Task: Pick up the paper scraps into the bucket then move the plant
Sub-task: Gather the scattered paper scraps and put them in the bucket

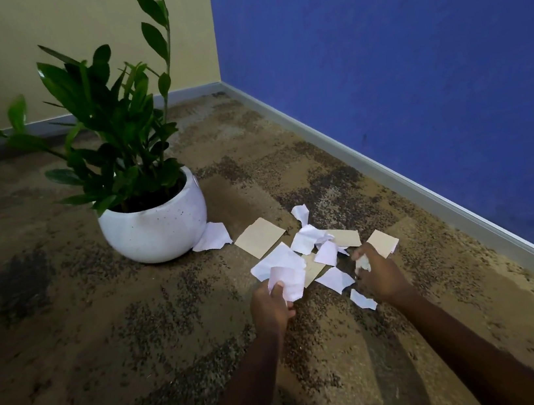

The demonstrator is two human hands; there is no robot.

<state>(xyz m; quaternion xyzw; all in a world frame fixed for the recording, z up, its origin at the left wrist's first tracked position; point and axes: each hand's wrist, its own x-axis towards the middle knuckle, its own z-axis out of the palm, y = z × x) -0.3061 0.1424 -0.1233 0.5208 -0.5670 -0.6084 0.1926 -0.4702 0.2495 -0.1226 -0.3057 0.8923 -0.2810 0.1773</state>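
Your left hand point(270, 304) pinches a torn white paper scrap point(288, 280); your right hand point(379, 277) clutches a small crumpled scrap point(363, 263). The round white ceramic pot point(156, 228) holds a leafy green plant point(117, 120).

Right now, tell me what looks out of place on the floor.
Torn paper scraps litter the carpet beside the plant pot, one touching its base. The left hand and right hand each grip some.

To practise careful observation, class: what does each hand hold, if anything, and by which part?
The left hand pinches a white paper scrap by its near edge. The right hand grips a small crumpled scrap, bunched in its grasp.
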